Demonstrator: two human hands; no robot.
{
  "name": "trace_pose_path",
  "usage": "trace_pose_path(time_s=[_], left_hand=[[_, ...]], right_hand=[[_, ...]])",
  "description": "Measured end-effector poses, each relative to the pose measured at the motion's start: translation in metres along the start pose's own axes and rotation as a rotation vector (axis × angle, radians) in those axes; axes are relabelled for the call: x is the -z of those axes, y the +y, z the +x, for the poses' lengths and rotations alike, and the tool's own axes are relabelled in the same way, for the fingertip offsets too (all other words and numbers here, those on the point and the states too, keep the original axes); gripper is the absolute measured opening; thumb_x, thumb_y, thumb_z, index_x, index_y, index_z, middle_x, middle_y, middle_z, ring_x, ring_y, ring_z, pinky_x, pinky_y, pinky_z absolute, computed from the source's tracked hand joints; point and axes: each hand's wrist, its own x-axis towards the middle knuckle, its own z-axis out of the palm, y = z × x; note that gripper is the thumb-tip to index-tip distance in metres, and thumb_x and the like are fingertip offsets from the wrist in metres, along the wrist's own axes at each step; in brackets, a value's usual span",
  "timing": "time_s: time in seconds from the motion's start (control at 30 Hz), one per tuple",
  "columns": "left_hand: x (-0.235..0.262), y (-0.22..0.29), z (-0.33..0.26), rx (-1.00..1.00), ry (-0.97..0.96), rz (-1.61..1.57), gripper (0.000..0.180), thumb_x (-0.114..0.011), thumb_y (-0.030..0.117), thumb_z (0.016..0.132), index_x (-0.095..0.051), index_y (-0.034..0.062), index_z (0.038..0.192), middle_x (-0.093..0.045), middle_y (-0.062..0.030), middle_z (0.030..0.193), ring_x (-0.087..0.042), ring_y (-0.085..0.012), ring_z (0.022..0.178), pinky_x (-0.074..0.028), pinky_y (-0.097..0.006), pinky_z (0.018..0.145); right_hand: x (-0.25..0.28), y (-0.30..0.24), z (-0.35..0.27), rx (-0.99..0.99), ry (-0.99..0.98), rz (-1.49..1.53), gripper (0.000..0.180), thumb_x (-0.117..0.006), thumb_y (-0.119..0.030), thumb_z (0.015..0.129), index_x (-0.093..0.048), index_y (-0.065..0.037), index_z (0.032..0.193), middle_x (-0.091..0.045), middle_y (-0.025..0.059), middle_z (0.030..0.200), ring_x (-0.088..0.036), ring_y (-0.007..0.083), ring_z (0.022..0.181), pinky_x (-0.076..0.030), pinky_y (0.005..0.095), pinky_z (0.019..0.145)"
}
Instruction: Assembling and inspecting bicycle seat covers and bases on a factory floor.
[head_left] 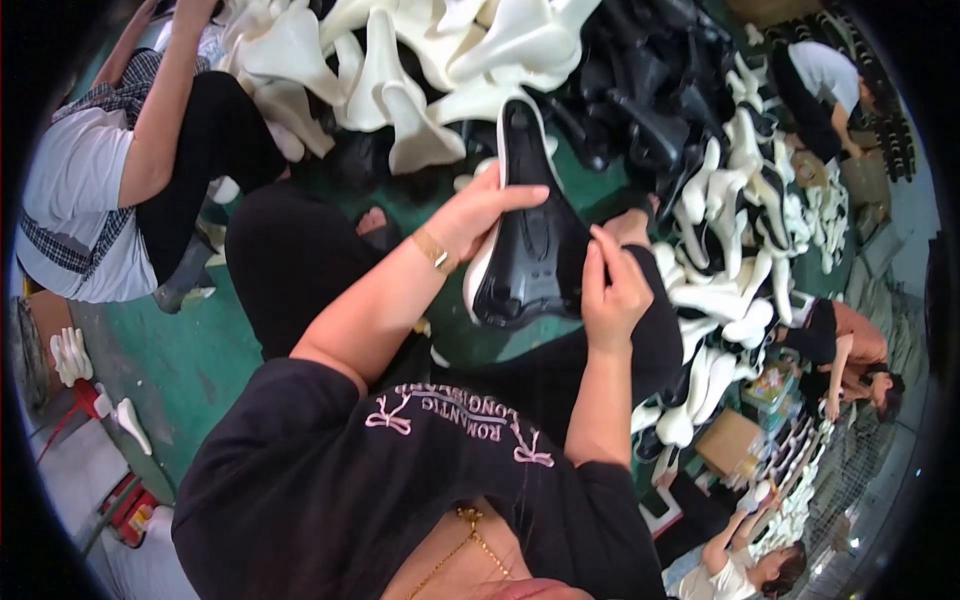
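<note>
A bicycle saddle (530, 250) is held over my lap, its black underside facing me and its narrow nose pointing away. White material shows along its left edge and round the nose. My left hand (475, 215) grips it from the left, with the thumb lying across the black shell and the other fingers hidden beneath. At the saddle's right edge my right hand (615, 290) is closed, its curled fingertips pressed against the rim near the wide rear. Whether anything small sits in those fingers cannot be made out.
White saddle pieces (410, 75) are heaped just beyond, beside a pile of black ones (640, 75). More white parts (745, 200) spread down the right. A person (110, 180) sits close on the left. Other people work at the far right, near a cardboard box (728, 445).
</note>
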Motion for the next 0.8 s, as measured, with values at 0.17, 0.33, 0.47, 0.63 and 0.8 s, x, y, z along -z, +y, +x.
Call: trace_pose_path(time_s=[0.17, 0.33, 0.47, 0.63, 0.8], left_hand=[[0.008, -0.003, 0.005, -0.008, 0.051, -0.004, 0.025, -0.066, 0.003, 0.083, -0.056, 0.0028, 0.106, -0.066, -0.0074, 0.095, -0.068, -0.0171, 0.08, -0.058, -0.031, 0.074], [0.004, -0.001, 0.002, 0.043, 0.096, -0.041, 0.031, -0.062, -0.003, 0.078, -0.057, 0.0006, 0.108, -0.066, -0.0099, 0.095, -0.068, -0.0191, 0.084, -0.057, -0.032, 0.078], [0.005, -0.001, 0.001, 0.018, 0.101, -0.048, 0.025, -0.063, 0.0, 0.08, -0.058, 0.0011, 0.104, -0.066, -0.0103, 0.093, -0.068, -0.0207, 0.077, -0.059, -0.033, 0.072], [0.0, 0.0, 0.001, 0.022, 0.113, -0.019, 0.025, -0.062, 0.001, 0.08, -0.058, -0.0002, 0.105, -0.067, -0.0113, 0.093, -0.068, -0.0211, 0.077, -0.059, -0.033, 0.072], [0.012, 0.003, 0.007, 0.078, 0.218, -0.093, 0.025, -0.059, 0.0, 0.082, -0.055, -0.0049, 0.106, -0.065, -0.0171, 0.094, -0.068, -0.0276, 0.08, -0.059, -0.04, 0.075]], right_hand=[[-0.005, 0.004, 0.002, -0.01, -0.004, 0.027, 0.019, -0.067, -0.003, 0.084, -0.069, -0.007, 0.103, -0.055, 0.005, 0.063, -0.051, 0.0159, 0.051, -0.042, 0.0279, 0.048], [-0.009, 0.006, -0.002, -0.022, -0.022, 0.007, 0.02, -0.068, -0.003, 0.083, -0.069, -0.007, 0.103, -0.057, 0.0051, 0.064, -0.053, 0.0163, 0.051, -0.044, 0.0283, 0.049], [-0.014, 0.007, -0.002, -0.017, -0.021, -0.002, 0.021, -0.068, -0.003, 0.082, -0.069, -0.007, 0.103, -0.059, 0.0056, 0.065, -0.056, 0.0173, 0.053, -0.045, 0.0284, 0.049], [-0.013, 0.011, -0.004, -0.008, -0.013, -0.046, 0.021, -0.072, -0.008, 0.08, -0.07, -0.009, 0.101, -0.061, 0.0055, 0.071, -0.058, 0.0191, 0.06, -0.046, 0.0282, 0.054], [0.007, 0.034, -0.013, -0.385, 0.112, 0.207, 0.043, -0.077, -0.023, 0.078, -0.064, -0.009, 0.116, -0.06, 0.0075, 0.106, -0.055, 0.0191, 0.092, -0.047, 0.0296, 0.073]])
